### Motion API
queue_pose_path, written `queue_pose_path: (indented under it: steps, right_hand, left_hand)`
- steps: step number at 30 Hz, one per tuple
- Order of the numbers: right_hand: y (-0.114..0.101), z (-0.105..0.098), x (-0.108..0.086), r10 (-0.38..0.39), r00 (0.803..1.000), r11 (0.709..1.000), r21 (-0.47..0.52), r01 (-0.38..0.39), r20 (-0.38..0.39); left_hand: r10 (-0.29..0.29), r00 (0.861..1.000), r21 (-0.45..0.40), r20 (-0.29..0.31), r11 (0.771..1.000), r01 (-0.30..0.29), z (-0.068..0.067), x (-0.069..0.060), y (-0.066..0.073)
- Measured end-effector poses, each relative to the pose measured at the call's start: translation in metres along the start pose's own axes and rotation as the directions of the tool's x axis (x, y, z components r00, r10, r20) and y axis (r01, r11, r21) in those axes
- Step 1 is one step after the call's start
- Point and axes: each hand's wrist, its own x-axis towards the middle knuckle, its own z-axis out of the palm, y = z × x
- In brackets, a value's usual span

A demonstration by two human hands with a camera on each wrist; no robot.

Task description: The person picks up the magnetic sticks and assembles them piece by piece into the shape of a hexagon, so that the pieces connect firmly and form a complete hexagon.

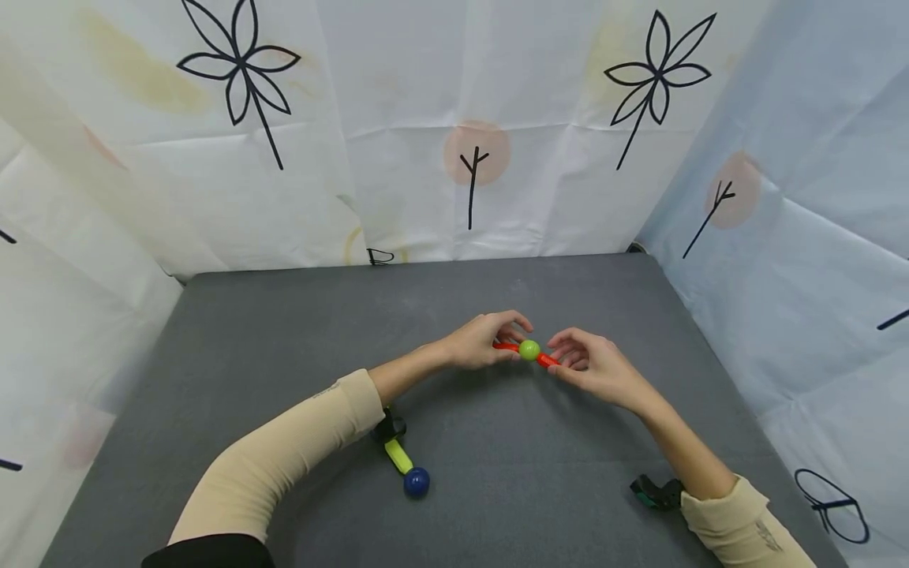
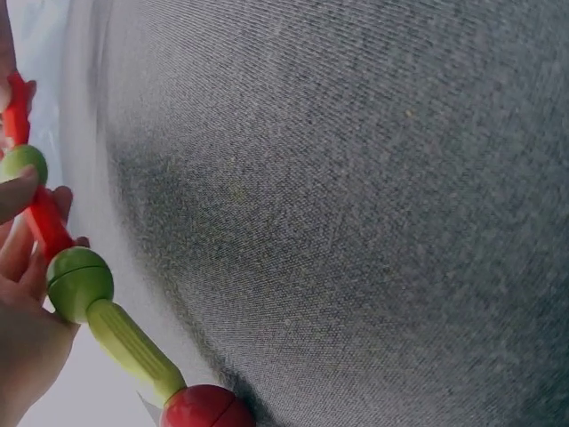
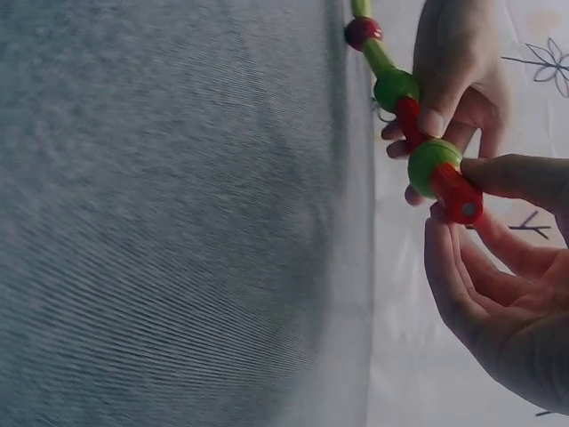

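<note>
A chain of magnetic sticks and balls stretches between the two hands above the grey table. My left hand (image 1: 483, 339) pinches a red stick (image 2: 46, 222), with a light green ball (image 1: 529, 350) at its one end and a darker green ball (image 2: 80, 283) at the other. My right hand (image 1: 596, 367) pinches the outer red stick (image 3: 458, 197), whose free end shows a small metal disc. From the darker green ball hangs a yellow-green stick (image 2: 133, 347), then a red ball (image 2: 209, 409). Left fingers partly hide the inner red stick.
A blue ball (image 1: 416, 482) and yellow-green stick (image 1: 398, 456) show below the left forearm; whether they join the chain is hidden. Black wrist devices sit near both cuffs, the right one (image 1: 656, 492) partly green. White printed cloth (image 1: 412, 189) stands around the table (image 1: 319, 315).
</note>
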Motion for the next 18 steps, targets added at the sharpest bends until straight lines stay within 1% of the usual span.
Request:
queue_pose_path:
  steps: [5, 8, 10, 14, 18]
  right_hand:
    - [0.007, 0.01, 0.003, 0.007, 1.0, 1.0, -0.003, -0.007, 0.026]
    - [0.008, 0.015, 0.006, 0.004, 0.999, 1.0, -0.009, -0.004, 0.039]
    - [0.008, 0.018, 0.008, 0.006, 0.999, 1.0, -0.021, -0.005, 0.047]
    - [0.007, 0.021, 0.012, 0.025, 0.997, 0.998, -0.057, -0.021, 0.068]
    - [0.006, 0.022, 0.012, 0.025, 0.994, 0.996, -0.083, -0.016, 0.107]
  left_hand:
    - [-0.046, 0.997, 0.016, 0.058, 0.999, 0.045, -0.002, -0.005, -0.002]
    - [-0.061, 0.995, 0.011, 0.076, 0.998, 0.06, -0.005, -0.011, -0.003]
    - [-0.069, 0.995, 0.011, 0.077, 0.998, 0.068, -0.008, -0.017, -0.004]
    - [-0.051, 0.997, 0.051, 0.062, 0.998, 0.047, -0.02, -0.033, -0.007]
    - [-0.026, 0.999, 0.096, 0.047, 0.995, 0.022, -0.035, -0.056, -0.007]
